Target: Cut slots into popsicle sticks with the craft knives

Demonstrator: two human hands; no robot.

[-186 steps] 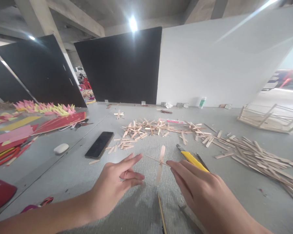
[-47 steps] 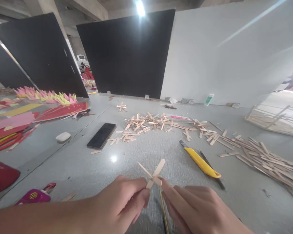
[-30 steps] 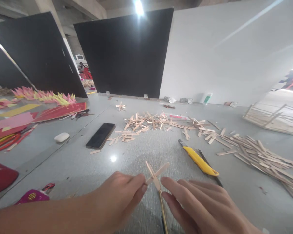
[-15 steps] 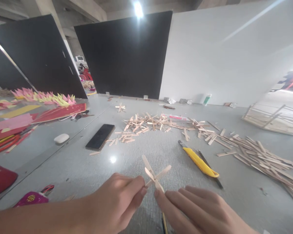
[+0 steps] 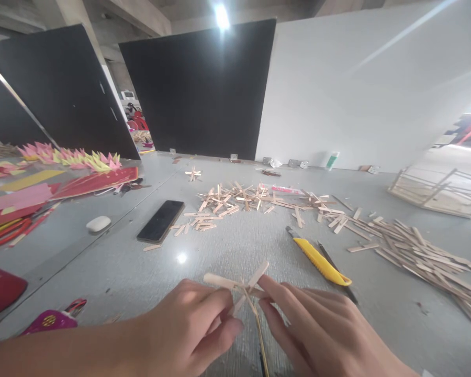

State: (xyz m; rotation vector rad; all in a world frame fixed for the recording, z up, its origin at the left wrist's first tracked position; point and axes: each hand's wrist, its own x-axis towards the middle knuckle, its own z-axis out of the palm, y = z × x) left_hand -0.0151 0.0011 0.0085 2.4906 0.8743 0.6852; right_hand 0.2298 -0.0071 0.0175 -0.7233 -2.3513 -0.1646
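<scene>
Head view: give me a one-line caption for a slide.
Left hand pinches a craft-stick cross on a skewer, right hand touching it; yellow utility knife and loose sticks lie beyond.

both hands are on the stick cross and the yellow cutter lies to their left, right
Not quite. The head view shows the left hand and right hand on the stick cross, but the yellow cutter lies to their right, not their left.
</scene>
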